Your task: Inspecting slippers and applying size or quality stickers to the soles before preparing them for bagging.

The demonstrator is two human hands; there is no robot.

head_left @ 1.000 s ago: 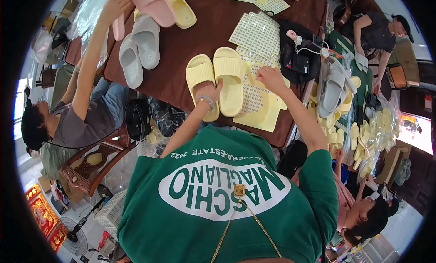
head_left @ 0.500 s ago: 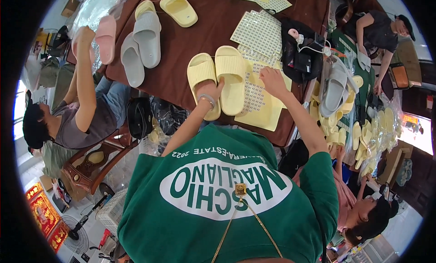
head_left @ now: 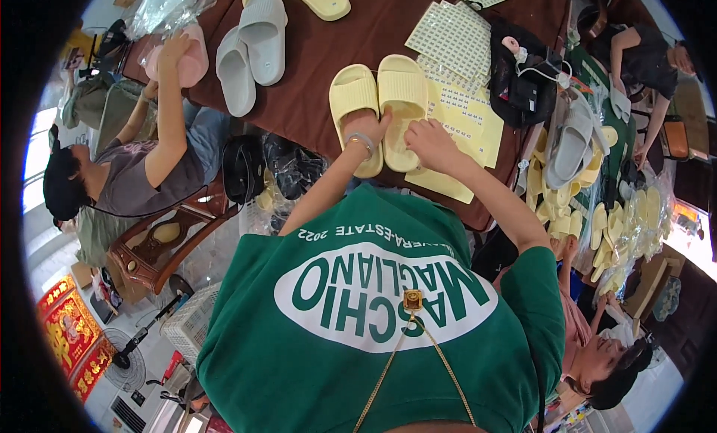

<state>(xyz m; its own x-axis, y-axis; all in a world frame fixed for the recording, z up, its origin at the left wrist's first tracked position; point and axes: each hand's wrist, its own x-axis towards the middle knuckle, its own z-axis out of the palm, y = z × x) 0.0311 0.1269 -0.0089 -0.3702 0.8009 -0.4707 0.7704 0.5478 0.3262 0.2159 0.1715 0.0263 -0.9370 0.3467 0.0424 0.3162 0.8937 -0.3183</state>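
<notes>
A pair of pale yellow slide slippers lies side by side on the brown-covered table before me. My left hand [head_left: 364,127] reaches into the left slipper [head_left: 354,85], its thumb over the inner edge of the right slipper [head_left: 402,82], gripping the pair. With fingertips pinched together, my right hand [head_left: 432,144] is at the insole of the right slipper near its heel; anything between those fingers is too small to make out. Beside the slippers are yellow sticker sheets [head_left: 467,138], partly under my right forearm, and white sticker sheets [head_left: 450,41] farther off.
Grey slippers [head_left: 263,48] and another yellow slipper [head_left: 321,0] lie farther left. A black bag [head_left: 515,82] with a cable sits right of the sheets. At left, a co-worker handles pink slippers [head_left: 193,56]. Several yellow slippers [head_left: 571,186] are piled at right near other workers.
My right hand has moved left from the yellow sticker sheet to the right slipper's insole. My left hand keeps its grip. The co-worker's hands at left have shifted on the pink slippers.
</notes>
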